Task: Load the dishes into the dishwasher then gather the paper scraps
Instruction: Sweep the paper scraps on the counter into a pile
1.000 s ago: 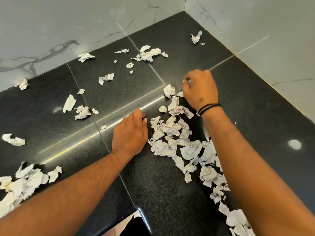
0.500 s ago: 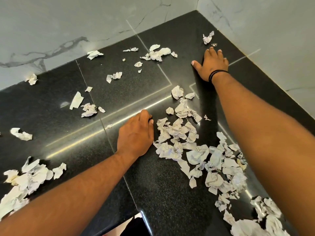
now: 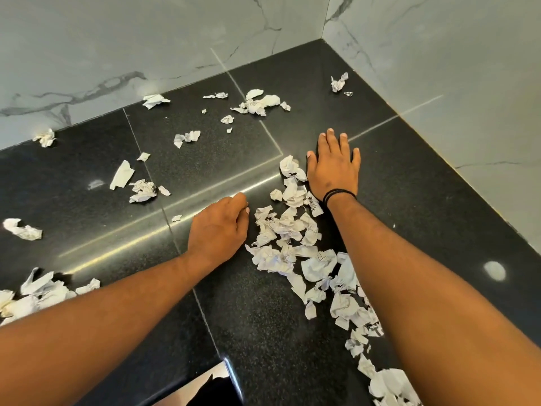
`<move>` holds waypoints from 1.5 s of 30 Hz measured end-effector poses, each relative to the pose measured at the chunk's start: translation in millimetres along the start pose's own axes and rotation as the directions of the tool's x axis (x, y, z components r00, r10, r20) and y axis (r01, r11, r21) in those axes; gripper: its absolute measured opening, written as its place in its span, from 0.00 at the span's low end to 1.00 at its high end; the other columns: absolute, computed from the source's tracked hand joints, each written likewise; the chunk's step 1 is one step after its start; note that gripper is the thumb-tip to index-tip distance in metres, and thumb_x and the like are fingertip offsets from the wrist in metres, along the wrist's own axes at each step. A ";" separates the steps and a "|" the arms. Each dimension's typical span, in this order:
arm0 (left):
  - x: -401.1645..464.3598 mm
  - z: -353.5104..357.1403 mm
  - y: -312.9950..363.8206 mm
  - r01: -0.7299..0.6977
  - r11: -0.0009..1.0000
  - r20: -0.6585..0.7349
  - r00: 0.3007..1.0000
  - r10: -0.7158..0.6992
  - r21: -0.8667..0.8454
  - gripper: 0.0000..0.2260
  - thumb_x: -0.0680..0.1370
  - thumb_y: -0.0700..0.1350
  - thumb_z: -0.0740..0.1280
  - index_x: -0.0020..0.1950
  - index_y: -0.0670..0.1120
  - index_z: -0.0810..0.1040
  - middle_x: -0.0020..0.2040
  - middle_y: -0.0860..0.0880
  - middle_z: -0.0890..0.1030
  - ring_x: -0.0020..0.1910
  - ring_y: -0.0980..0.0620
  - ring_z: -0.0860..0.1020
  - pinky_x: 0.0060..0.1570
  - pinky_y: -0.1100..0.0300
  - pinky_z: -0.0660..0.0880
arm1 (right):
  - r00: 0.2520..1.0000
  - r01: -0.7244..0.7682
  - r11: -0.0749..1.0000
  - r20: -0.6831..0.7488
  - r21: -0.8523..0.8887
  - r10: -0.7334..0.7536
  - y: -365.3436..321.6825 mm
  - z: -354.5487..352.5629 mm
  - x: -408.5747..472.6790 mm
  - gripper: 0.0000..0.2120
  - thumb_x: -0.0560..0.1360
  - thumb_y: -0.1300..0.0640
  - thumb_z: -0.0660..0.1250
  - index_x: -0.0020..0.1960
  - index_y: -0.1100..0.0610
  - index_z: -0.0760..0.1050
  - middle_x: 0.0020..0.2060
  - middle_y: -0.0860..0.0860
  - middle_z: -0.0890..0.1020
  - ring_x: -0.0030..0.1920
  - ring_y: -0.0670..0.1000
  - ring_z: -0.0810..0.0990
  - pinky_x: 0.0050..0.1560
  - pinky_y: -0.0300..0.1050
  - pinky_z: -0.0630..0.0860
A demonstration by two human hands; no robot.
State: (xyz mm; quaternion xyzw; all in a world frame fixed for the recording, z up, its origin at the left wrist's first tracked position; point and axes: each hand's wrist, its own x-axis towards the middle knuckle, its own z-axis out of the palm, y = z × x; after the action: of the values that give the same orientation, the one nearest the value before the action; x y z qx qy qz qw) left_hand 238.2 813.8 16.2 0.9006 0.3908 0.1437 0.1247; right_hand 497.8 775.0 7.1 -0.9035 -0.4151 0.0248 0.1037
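Observation:
Crumpled white paper scraps lie all over a black granite counter. The biggest heap of scraps runs from the middle toward the bottom right. My left hand rests on the counter just left of this heap, fingers bent loosely beside it and holding nothing. My right hand lies flat, palm down with fingers straight, at the far right edge of the heap, touching its top scraps. Loose scraps sit near the back wall, with a single one in the corner.
Marble walls close the counter at the back and right, meeting in a corner. More scraps lie at the left edge and mid-left. The counter's front edge shows at the bottom.
My right hand has come back from near the far corner toward me and now lies flat against the heap's top right. The left hand has stayed beside the heap.

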 end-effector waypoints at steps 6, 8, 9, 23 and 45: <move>86.6 -13.2 -7.4 -0.132 0.991 -0.010 0.991 0.132 -0.016 0.12 0.82 0.48 0.62 0.66 0.50 0.74 0.49 0.48 0.82 0.47 0.44 0.80 0.42 0.52 0.75 | 0.998 -0.010 1.000 -0.060 0.025 0.012 1.6 3.6 2.4 0.27 0.82 0.43 0.51 0.78 0.52 0.62 0.79 0.49 0.61 0.80 0.55 0.54 0.77 0.63 0.52; 123.3 -8.8 -10.1 -0.167 0.986 0.040 0.985 0.167 0.001 0.14 0.82 0.49 0.62 0.69 0.52 0.72 0.51 0.47 0.82 0.51 0.42 0.80 0.46 0.50 0.76 | 0.996 -0.006 0.999 -0.092 0.033 0.009 2.5 4.1 3.2 0.26 0.82 0.42 0.52 0.77 0.51 0.64 0.78 0.48 0.63 0.79 0.54 0.56 0.76 0.63 0.54; 135.2 -4.9 -11.5 -0.205 0.978 0.092 0.975 0.202 0.026 0.15 0.82 0.50 0.61 0.69 0.53 0.72 0.52 0.47 0.81 0.53 0.42 0.79 0.48 0.48 0.77 | 0.995 -0.006 0.999 -0.104 0.039 0.010 2.4 4.4 2.9 0.26 0.82 0.42 0.53 0.76 0.51 0.65 0.77 0.48 0.64 0.78 0.54 0.57 0.76 0.62 0.54; 152.0 25.0 -26.2 -0.275 0.961 0.090 0.958 0.272 0.023 0.14 0.84 0.53 0.58 0.69 0.60 0.72 0.46 0.54 0.73 0.49 0.49 0.75 0.44 0.51 0.76 | 0.965 -0.034 0.996 -0.258 0.081 0.054 14.4 4.0 90.5 0.20 0.79 0.49 0.64 0.68 0.55 0.72 0.71 0.59 0.68 0.70 0.62 0.65 0.63 0.62 0.70; 153.1 23.1 -26.5 -0.265 0.964 0.091 0.961 0.261 0.035 0.13 0.84 0.54 0.57 0.66 0.58 0.75 0.48 0.54 0.75 0.47 0.51 0.75 0.42 0.52 0.76 | 0.916 0.169 0.769 -0.387 0.617 0.109 -8.1 -1.0 19.1 0.10 0.68 0.71 0.70 0.39 0.56 0.80 0.41 0.51 0.81 0.42 0.42 0.76 0.48 0.26 0.70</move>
State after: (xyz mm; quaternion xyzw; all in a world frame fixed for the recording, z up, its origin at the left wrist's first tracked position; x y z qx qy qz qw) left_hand 328.7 942.1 10.5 0.9524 0.2655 0.1113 0.1002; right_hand 504.4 794.4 10.6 -0.7925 -0.3660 -0.0228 0.4873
